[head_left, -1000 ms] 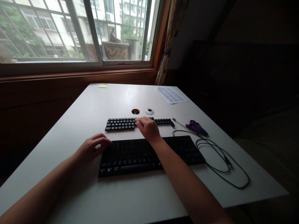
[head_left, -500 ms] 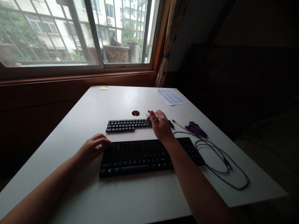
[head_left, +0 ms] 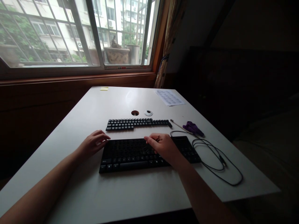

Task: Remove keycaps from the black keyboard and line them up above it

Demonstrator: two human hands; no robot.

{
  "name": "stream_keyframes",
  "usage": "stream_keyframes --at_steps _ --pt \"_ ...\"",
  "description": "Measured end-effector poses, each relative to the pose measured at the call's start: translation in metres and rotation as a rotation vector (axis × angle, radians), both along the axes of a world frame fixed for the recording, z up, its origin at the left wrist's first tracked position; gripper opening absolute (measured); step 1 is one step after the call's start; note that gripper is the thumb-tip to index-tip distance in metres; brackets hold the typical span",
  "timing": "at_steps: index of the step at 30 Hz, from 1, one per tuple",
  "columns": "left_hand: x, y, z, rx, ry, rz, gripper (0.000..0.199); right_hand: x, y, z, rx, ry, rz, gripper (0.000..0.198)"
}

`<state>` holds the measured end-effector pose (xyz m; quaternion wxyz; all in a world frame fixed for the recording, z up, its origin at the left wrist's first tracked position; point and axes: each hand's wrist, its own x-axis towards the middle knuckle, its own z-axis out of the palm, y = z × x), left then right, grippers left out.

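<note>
A black keyboard (head_left: 135, 165) lies across the desk, with its upper key rows stripped of caps and its lower rows and number pad still capped. At its back left corner, my left hand (head_left: 94, 141) holds the edge between thumb and bent fingers. My right hand (head_left: 161, 144) is closed over the middle of the keyboard, gripping a thin wire keycap puller (head_left: 146, 149) whose loop points down at the bare rows; whether a cap sits in it is too dark to tell. Behind the keyboard, removed keycaps (head_left: 120, 124) stand in neat rows.
A black cable (head_left: 240, 174) coils at the right, near a purple cloth (head_left: 192, 127) and a thin brush-like stick (head_left: 177, 125). Farther back are a round desk hole (head_left: 135, 113), a white ring-shaped cover (head_left: 148, 113), printed paper (head_left: 170, 98) and a yellow sticky note (head_left: 104, 88).
My right hand has come back toward me from the rows of loose keycaps to the middle of the keyboard, puller still in it. My left hand stays at the corner.
</note>
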<state>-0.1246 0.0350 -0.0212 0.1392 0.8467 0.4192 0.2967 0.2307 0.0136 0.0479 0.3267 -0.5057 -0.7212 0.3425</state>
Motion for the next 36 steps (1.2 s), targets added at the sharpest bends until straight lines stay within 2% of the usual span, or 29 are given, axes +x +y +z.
stream_keyframes --at_steps 6,11,17,20,24,26,31,36 --pt "0.001 0.001 0.003 -0.022 -0.014 -0.034 0.019 0.002 -0.006 -0.001 0.098 -0.133 -0.036 0.041" --pt "0.002 0.000 0.004 -0.036 -0.009 -0.055 0.021 -0.010 -0.008 -0.003 0.229 -0.247 -0.040 0.045" --pt "0.000 0.002 0.001 -0.053 -0.009 -0.075 0.022 -0.020 -0.003 -0.012 0.274 -0.297 0.030 0.048" --pt "0.000 0.002 0.000 -0.068 -0.004 -0.059 0.021 -0.014 0.001 -0.014 0.229 -0.242 0.022 0.048" --pt "0.000 0.002 0.000 -0.067 0.006 -0.061 0.021 -0.005 0.003 -0.020 0.013 -0.042 0.007 0.046" --pt "0.001 0.002 0.000 -0.056 0.009 -0.061 0.022 -0.004 0.001 -0.024 -0.033 0.050 -0.013 0.046" --pt "0.003 0.001 0.000 -0.052 -0.015 -0.040 0.022 -0.006 -0.001 -0.034 -0.014 0.141 -0.071 0.044" --pt "0.003 -0.001 0.002 -0.133 0.010 -0.027 0.021 -0.007 0.000 -0.041 0.013 0.182 -0.108 0.045"
